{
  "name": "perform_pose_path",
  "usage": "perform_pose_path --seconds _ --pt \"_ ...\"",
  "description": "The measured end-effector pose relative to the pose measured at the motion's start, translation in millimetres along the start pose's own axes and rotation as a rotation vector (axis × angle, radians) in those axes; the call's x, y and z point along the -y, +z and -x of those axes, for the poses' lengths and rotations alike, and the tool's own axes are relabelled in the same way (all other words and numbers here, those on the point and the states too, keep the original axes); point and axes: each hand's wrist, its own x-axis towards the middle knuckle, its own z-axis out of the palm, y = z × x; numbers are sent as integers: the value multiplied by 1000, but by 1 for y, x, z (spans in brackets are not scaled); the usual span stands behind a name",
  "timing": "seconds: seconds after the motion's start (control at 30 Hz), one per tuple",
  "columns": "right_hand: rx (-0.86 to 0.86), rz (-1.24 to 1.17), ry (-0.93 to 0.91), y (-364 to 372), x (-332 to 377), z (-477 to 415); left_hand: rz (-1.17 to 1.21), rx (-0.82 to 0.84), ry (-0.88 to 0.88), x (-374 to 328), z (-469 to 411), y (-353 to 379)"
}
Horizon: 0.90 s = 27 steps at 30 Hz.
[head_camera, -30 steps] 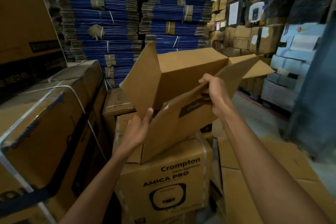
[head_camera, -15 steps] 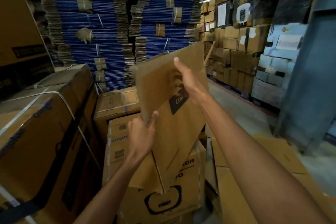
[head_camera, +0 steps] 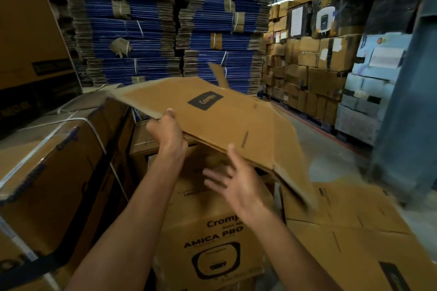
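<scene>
Flattened carton (head_camera: 212,111) held roughly level, gripped by 1 hand.
The left hand (head_camera: 169,133) pinches its near-left edge, holding it above the printed box (head_camera: 212,238). The right hand (head_camera: 236,182) is spread and empty just under the near edge (its thumb may touch; blur hides it). The next move probably needs that hand to take hold, then a swing right onto the flat cartons (head_camera: 354,231).
</scene>
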Motion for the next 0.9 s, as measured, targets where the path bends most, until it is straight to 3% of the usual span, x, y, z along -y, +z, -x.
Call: perform_pose_path --seconds 0.07,0.13,0.57,0.9 --pt "-109 -438 -143 -20 11 -12 75 -51 -43 1 3 -5" --pt "-152 -548 -257 -33 29 -19 120 -69 -74 2 8 -11" --pt "-207 -280 -464 -10 91 -29 181 237 -192 -32 15 -44" --pt "-371 -233 -657 -68 129 9 248 479 -173 -10 57 -5"
